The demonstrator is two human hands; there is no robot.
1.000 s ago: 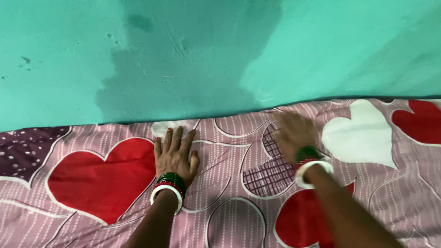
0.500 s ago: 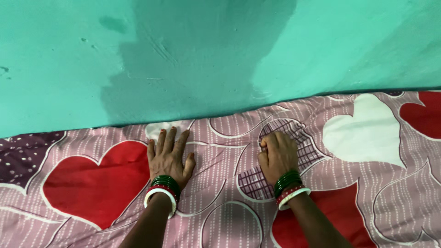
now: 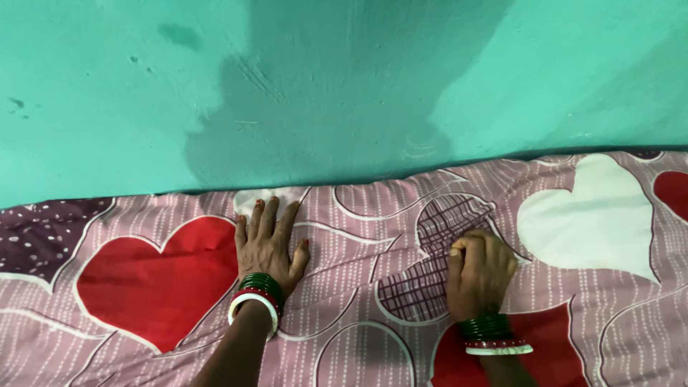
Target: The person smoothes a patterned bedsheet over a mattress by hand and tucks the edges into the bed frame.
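Head view: left hand flat, right hand pinching bedsheet near wall.

Your head camera looks steeply down, close over the bedsheet, facing the teal wall; single view only.

Count: 2 hands, left hand and right hand, on 1 heart-print bedsheet. Visible hearts: 3 red, 1 white, 1 checked. Bangle stacks: 2, one per wrist.
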